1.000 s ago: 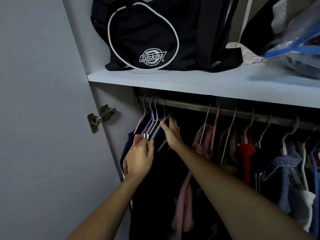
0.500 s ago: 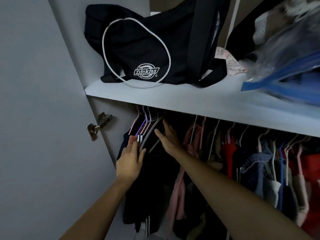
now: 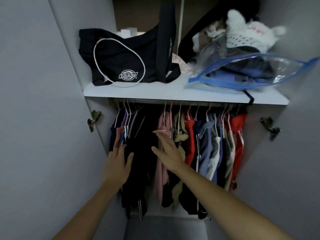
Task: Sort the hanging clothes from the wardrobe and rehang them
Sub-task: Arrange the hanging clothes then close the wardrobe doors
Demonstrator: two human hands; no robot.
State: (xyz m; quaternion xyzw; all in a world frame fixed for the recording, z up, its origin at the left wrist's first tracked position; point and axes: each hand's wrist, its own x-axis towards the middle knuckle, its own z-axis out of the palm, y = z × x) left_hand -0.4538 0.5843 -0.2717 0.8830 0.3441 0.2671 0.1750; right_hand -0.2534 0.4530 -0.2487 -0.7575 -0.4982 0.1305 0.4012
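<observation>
A row of clothes hangs on thin hangers under the wardrobe shelf [image 3: 155, 97]. A dark group with black garments [image 3: 138, 167] fills the left end. A pink garment [image 3: 160, 177], a red one [image 3: 189, 139], a blue-grey one [image 3: 207, 144] and another red one [image 3: 239, 135] follow to the right. My left hand [image 3: 119, 158] lies flat with fingers spread against the left edge of the dark clothes. My right hand [image 3: 167, 151] is open, fingers apart, just in front of the gap between the black and pink garments. Neither hand holds anything.
On the shelf sit a black Dickies bag [image 3: 128, 61], a clear zip bag with blue edging [image 3: 245, 71] holding folded clothes, and a white fluffy item [image 3: 249, 35]. Open doors with metal hinges [image 3: 93, 119] flank the wardrobe. A grey surface [image 3: 164, 227] lies below the clothes.
The view has pulled back and tilted, so the whole wardrobe shows. Both hands have drawn away from the hanger tops and lowered, fingers now spread in front of the clothes.
</observation>
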